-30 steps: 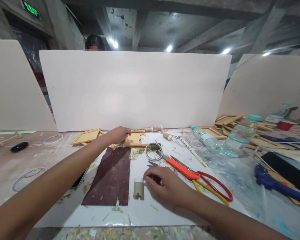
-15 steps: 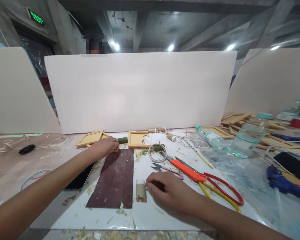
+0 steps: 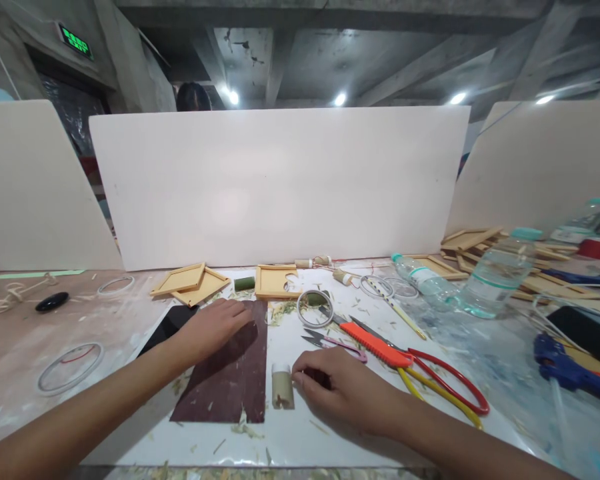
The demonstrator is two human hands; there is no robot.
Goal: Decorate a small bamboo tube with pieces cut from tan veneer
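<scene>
My left hand (image 3: 223, 327) lies over the upper part of a dark brown sheet (image 3: 225, 387), fingers stretched out and holding nothing I can see. The sheet looks like sandpaper. My right hand (image 3: 337, 383) rests on the white board (image 3: 180, 450) with its fingers curled and the tips close together; whether something is between them is hidden. Right beside those fingertips is a short bamboo piece (image 3: 283, 390) with a whitish end. Pink-handled snips (image 3: 337, 343) and a silvery ring (image 3: 315, 308) lie beyond my right hand.
Scissors with red handles (image 3: 453, 380) and an orange-handled saw (image 3: 375, 342) lie right of centre. Wooden frames (image 3: 180, 279), a green bamboo piece (image 3: 245, 284) and a phone (image 3: 167, 327) are on the left. Water bottles (image 3: 503, 273) and a blue glue gun (image 3: 563, 363) are right. A white panel (image 3: 280, 187) stands behind.
My left hand has come down from the sheet's far edge onto it, its fingers now stretched toward the right. My right hand has stayed by the bamboo piece.
</scene>
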